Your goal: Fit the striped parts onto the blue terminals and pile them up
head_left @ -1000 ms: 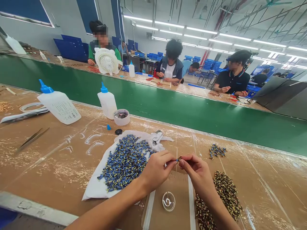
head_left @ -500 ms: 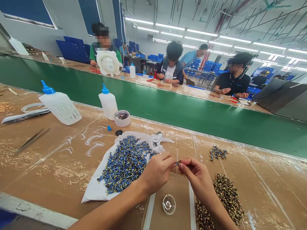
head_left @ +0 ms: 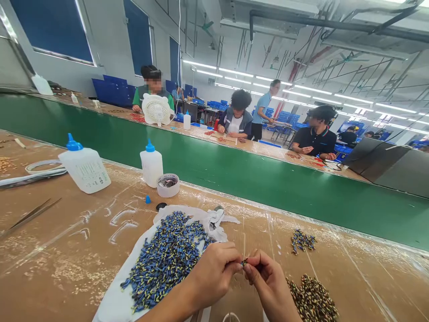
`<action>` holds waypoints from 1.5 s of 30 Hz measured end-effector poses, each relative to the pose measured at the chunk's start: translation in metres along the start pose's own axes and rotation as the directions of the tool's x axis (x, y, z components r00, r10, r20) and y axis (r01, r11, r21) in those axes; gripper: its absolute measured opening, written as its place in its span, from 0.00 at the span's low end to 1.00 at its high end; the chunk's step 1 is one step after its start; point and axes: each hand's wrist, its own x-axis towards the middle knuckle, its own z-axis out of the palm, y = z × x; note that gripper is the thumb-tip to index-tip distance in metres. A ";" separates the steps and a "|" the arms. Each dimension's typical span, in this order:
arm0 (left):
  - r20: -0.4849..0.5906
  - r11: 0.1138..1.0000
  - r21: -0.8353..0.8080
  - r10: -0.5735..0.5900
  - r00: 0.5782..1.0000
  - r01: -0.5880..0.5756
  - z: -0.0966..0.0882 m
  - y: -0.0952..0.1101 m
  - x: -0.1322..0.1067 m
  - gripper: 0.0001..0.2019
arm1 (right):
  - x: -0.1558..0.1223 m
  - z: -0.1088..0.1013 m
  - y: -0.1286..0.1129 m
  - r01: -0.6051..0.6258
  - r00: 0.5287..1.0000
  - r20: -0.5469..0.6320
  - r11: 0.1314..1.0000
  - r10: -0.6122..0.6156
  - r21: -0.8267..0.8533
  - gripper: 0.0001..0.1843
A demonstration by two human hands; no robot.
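Note:
My left hand [head_left: 217, 270] and my right hand [head_left: 270, 279] meet over the cardboard-covered table, fingertips pinched together. Between them is a tiny blue, black and yellow piece [head_left: 244, 263], mostly covered by the fingers, so I cannot make out its exact kind. To the left, a large heap of small blue pieces with yellow and dark ends [head_left: 170, 255] lies on a white sheet [head_left: 115, 290]. Beyond my right hand sits a small cluster of blue-and-yellow pieces [head_left: 302, 241]. A pile of black-and-yellow pieces [head_left: 313, 297] is beside my right wrist. The clear round dish [head_left: 231, 316] shows only its rim below my hands.
Two white bottles with blue caps, a large one [head_left: 85, 170] and a smaller one [head_left: 151, 165], stand near a tape roll [head_left: 168, 185] holding small bits. Tweezers [head_left: 33, 214] lie at left. A green belt [head_left: 214, 172] crosses behind; several people sit beyond it.
The camera view has tilted up, so the table sits lower and the dish is nearly out of frame. Both hands remain pinched together. The standing person in blue has straightened up.

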 end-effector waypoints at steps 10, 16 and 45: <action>0.042 0.997 -0.002 -0.082 0.996 0.083 0.005 -0.009 -0.002 0.08 | 0.003 0.008 0.012 -0.002 0.998 -0.058 1.000 0.001 -0.004 0.21; 0.019 0.976 -0.108 -0.187 0.982 0.188 -0.002 -0.003 0.003 0.08 | 0.010 0.010 -0.003 -0.041 0.995 -0.093 0.997 0.047 0.062 0.25; -0.035 0.995 -0.078 -0.070 0.997 0.067 0.001 -0.013 0.012 0.13 | 0.022 0.005 0.008 -0.068 0.991 -0.096 0.968 0.094 0.242 0.19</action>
